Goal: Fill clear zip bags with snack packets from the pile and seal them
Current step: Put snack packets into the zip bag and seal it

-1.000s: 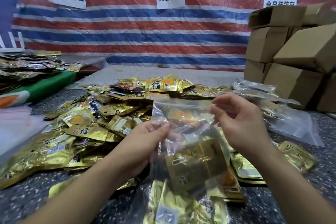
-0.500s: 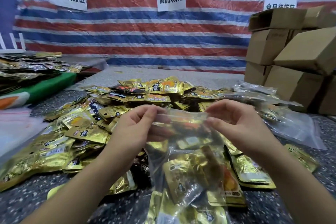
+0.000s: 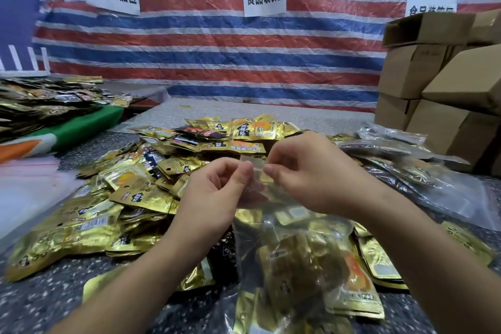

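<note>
Pile of gold foil snack packets point(image 3: 113, 198) heaped on the speckled grey tabletop point(image 3: 40, 301), left of centre. My left hand point(image 3: 214, 192) pinches the top edge of the clear plastic zip bag point(image 3: 292, 252); fingers curled, thumb against forefinger on the strip. The bag hangs between my forearms, loaded with packets, its bottom resting on the tabletop. My right hand point(image 3: 306, 173) pinches the same edge just beside the left. Risks, as I judge them: the strip is bunched, so the tracks may misalign and leave a gap; the heavy load could drag the edge from my pinch; a packet corner riding high could jam the seal.
</note>
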